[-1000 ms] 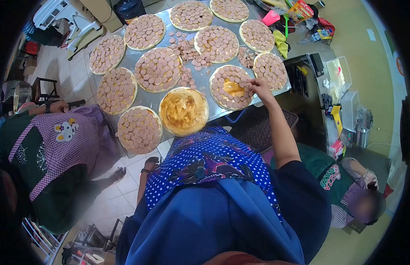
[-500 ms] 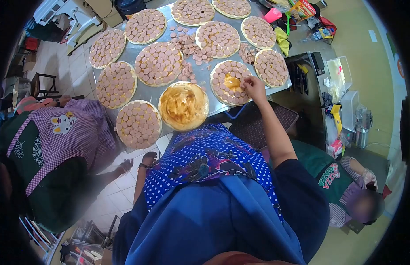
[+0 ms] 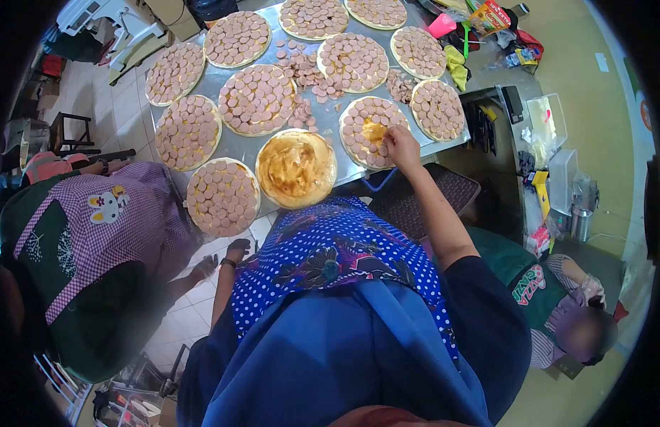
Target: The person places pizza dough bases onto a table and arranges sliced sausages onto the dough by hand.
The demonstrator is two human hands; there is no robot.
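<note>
My right hand (image 3: 402, 147) is closed in a pinch, its fingertips down at a round pizza base (image 3: 368, 157) near the table's front edge. Sausage slices ring this base, around a patch of orange sauce (image 3: 373, 133) in its middle. Whatever the fingertips hold, if anything, is hidden. To its left lies a base (image 3: 296, 169) spread with brown-orange sauce and without slices. My left hand (image 3: 237, 250) hangs low beside my polka-dot apron, below a slice-covered pizza (image 3: 223, 198); its fingers are too dark to make out. Loose sausage slices (image 3: 301, 67) are heaped between the bases.
Several more slice-covered pizzas (image 3: 257, 99) crowd the metal table (image 3: 330, 117). A person in a checked apron (image 3: 124, 213) stands close on my left; another person in green (image 3: 550, 292) is at right. A dark woven seat (image 3: 433, 199) sits under the table's front edge.
My right hand has shifted slightly left and down over the same base, towards its sauce patch. The view has moved a little. The person on the left has leaned slightly.
</note>
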